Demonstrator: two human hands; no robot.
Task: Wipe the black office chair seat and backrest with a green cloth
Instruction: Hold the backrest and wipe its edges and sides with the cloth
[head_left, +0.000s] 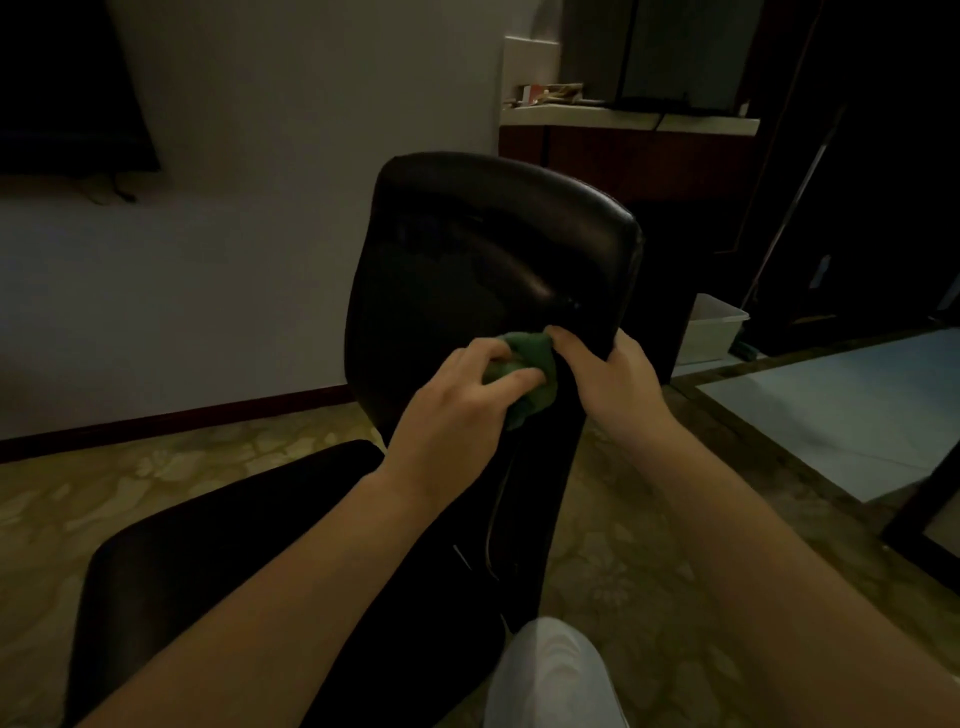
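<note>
We see a glossy black backrest (488, 249), and the seat (234, 545) below it is the same black. Against the backrest lies a plain dark green cloth (530, 364). Beneath the backrest, the carpet (156, 483) is olive-yellow with a pale flower pattern. Left of the backrest the wall (260, 234) is plain grey-white, edged by a red-brown skirting board (182, 415). Right of the backrest we see a white tub (711, 327) and pale blue-grey tiles (831, 405).

One black chair (493, 249), one green cloth (530, 358), two hands: left hand (452, 400), right hand (613, 379); one white bin (711, 327), one counter (623, 122).
</note>
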